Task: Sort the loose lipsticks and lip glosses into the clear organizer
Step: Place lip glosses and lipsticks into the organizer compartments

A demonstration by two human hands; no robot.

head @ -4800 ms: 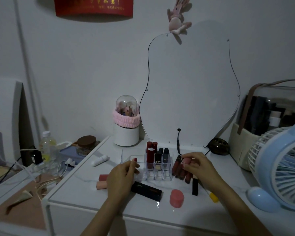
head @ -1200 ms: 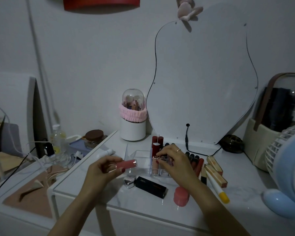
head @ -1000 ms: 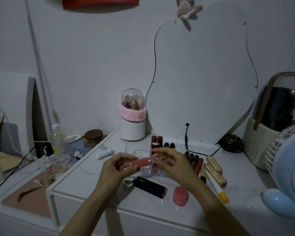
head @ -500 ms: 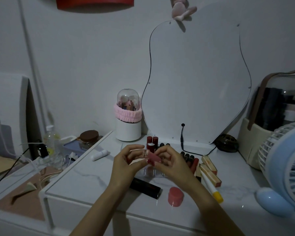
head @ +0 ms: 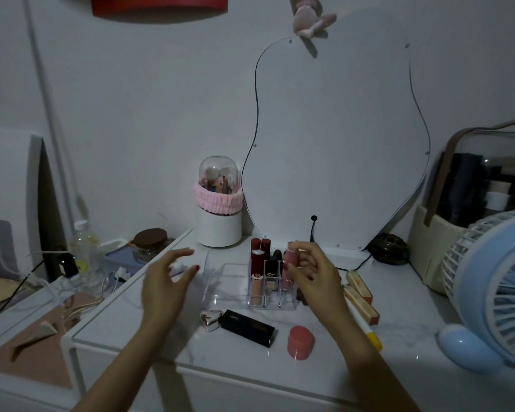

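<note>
The clear organizer [head: 272, 303] stands mid-table with several dark red and black lipsticks [head: 257, 260] upright in its slots. My right hand [head: 315, 278] holds a pink lip gloss [head: 290, 263] upright, its lower end inside a right-hand slot. My left hand [head: 167, 281] hovers to the left of the organizer with fingers spread, holding nothing. Loose gold-and-red lipsticks [head: 360, 295] and a white-and-yellow tube [head: 366, 331] lie right of my right hand. A black lipstick box [head: 247, 328], a silver heart compact [head: 210, 319] and a pink round pot [head: 300, 342] lie in front.
A white brush holder with a pink band [head: 219, 203] and a curvy mirror [head: 336, 144] stand behind. A blue fan [head: 500, 292] and a beige cosmetics case [head: 476, 203] fill the right side. Bottle, jar and cables clutter the lower shelf [head: 81, 257] at left.
Both hands held the pink lip gloss over the organizer; now my right hand alone sets it upright into a slot, and my left hand has let go and moved left, open.
</note>
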